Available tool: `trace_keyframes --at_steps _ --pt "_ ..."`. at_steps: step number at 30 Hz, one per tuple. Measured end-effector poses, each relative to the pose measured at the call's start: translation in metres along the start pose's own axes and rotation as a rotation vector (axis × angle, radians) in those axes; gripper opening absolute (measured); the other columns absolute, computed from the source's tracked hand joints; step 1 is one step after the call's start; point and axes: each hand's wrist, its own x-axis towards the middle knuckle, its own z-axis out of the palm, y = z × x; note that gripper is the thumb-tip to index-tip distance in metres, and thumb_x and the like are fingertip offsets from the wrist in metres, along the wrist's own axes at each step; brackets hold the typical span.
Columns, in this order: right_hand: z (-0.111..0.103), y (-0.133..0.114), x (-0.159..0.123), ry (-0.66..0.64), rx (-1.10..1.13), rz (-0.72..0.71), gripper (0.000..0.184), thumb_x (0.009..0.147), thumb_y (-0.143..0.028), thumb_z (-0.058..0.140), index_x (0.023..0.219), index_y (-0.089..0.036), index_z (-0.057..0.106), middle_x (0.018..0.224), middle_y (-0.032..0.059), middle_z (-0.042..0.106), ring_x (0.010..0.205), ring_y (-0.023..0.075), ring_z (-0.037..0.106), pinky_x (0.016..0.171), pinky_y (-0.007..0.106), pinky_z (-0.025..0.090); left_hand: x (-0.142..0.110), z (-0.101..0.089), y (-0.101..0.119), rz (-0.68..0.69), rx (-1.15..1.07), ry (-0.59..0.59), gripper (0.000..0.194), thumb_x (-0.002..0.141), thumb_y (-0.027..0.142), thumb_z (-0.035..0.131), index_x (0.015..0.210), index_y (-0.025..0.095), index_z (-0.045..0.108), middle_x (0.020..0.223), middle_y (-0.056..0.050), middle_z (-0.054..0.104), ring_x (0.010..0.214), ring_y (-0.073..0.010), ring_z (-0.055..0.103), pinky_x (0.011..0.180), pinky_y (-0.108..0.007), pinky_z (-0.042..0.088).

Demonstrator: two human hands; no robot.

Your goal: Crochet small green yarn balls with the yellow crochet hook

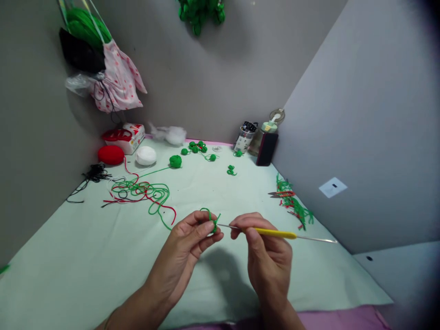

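Note:
Pinched between the fingertips of my left hand (192, 243) is a small green crochet piece (215, 226), with a loop of yarn rising above it. My right hand (266, 256) grips a crochet hook (275, 233) by its yellow handle, much like a pen. The hook's thin metal tip points left and meets the green piece; whether it passes through a stitch I cannot tell. Its other metal end sticks out to the right. Green yarn (161, 208) trails from near my left hand to a loose tangle and on toward a small green ball (175, 161).
Red yarn (111, 155), white yarn (145, 156) and black yarn (96, 173) lie at the left. Several small green crochet balls (197, 146) sit at the back. Orange-handled scissors (283, 194) rest on green scraps (300, 213) at the right. A phone (267, 149) leans against a bottle (270, 126).

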Motion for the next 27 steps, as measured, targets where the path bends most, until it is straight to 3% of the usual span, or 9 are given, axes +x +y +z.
trace_keyframes --at_steps 27 --pt "-0.0006 -0.0043 -0.0019 -0.031 -0.195 -0.116 0.024 0.103 -0.011 0.059 0.105 -0.025 0.078 0.092 0.0042 0.075 0.082 0.0179 0.069 0.069 0.031 0.059 -0.0014 -0.0002 -0.001 0.042 0.119 -0.013 0.021 0.072 0.022 0.095 0.078 0.017 0.076 0.08 0.002 0.069 0.079 -0.0123 0.067 0.086 -0.026 0.061"
